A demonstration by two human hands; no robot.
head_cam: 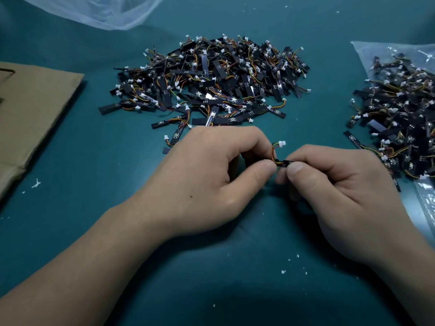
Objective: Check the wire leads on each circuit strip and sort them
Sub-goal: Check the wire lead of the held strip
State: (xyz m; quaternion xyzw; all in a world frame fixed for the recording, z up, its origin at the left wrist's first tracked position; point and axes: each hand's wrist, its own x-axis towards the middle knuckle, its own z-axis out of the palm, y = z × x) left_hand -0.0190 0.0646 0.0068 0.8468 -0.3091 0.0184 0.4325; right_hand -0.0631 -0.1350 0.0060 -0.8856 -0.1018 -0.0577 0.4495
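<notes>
both hands pinch one circuit strip [286,163] mid-frame: left hand [211,170] on its wire leads [274,151], right hand [341,191] on the board end. pile of strips [211,78] sits top center, second pile [400,114] on a bag [367,52] at right.

I see one heap of circuit strips [211,83] at the middle of the counter [94,142], a second heap [400,118] right of it on a plastic bag [367,55], cardboard [35,109] at the left, and a plastic sheet [101,12] behind.
</notes>
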